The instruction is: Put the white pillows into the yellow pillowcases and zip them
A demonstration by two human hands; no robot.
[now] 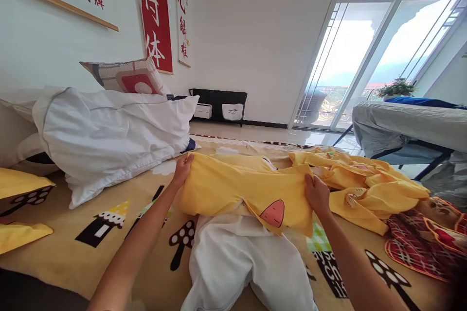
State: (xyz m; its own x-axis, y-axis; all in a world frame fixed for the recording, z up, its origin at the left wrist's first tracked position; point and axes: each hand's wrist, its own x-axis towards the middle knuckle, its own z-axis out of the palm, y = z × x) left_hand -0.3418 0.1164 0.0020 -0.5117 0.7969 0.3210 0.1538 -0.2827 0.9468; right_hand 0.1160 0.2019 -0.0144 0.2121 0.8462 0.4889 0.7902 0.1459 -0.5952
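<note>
A yellow garment (233, 180) with a pink patch near its lower edge is stretched between my two hands. Its left upper corner is gripped by my left hand (183, 167), fingers closed on the cloth. My right hand (316, 193) pinches the opposite side the same way. White trousers (251, 257), or a similar white garment with two legs, show below the yellow cloth. Whether they lie on the bed or are worn, I cannot tell. Folds hide part of the yellow garment's far side.
A patterned beige sheet (146, 262) lies underneath. To the right are a heap of yellow clothes (365, 180) and a red plaid item (412, 238). A large white pillow (116, 131) and a patterned cushion (127, 75) stand on the left. Farther off is a black rack (219, 99).
</note>
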